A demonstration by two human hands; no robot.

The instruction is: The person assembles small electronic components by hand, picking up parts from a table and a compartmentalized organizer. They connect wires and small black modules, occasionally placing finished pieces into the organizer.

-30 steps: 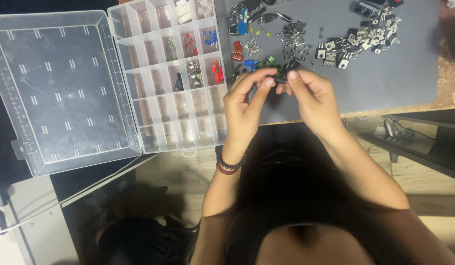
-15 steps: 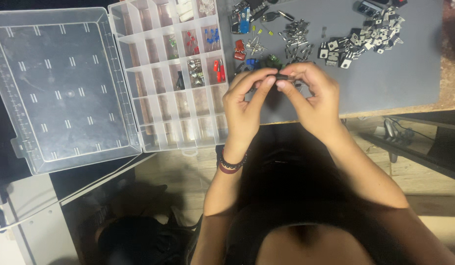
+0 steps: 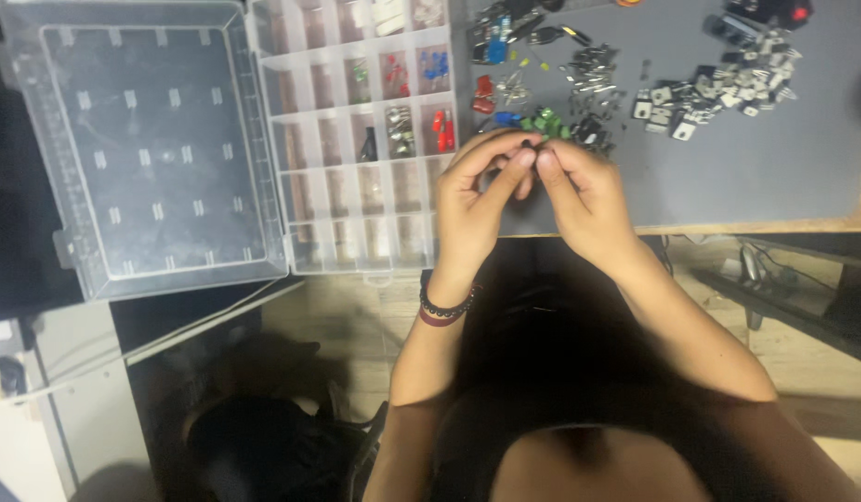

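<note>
My left hand (image 3: 475,209) and my right hand (image 3: 586,197) meet fingertip to fingertip over the near edge of the grey mat (image 3: 755,177). Between the fingertips sits a small dark component (image 3: 528,146), pinched from both sides. Just beyond the fingers lie loose green parts (image 3: 545,123) and black parts (image 3: 593,132). A clear compartment box (image 3: 361,139) with small red, blue and green parts stands open to the left of my left hand. A dark bead bracelet (image 3: 444,307) circles my left wrist.
The box's clear lid (image 3: 142,139) lies flat at far left. Piles of metal-tabbed parts (image 3: 709,93), silver pieces (image 3: 588,70) and blue and red parts (image 3: 491,56) are spread on the mat. Cables (image 3: 755,270) hang under the wooden table edge at right.
Both hands have stayed together above the mat's near edge. The fingers have shifted slightly around the small dark component.
</note>
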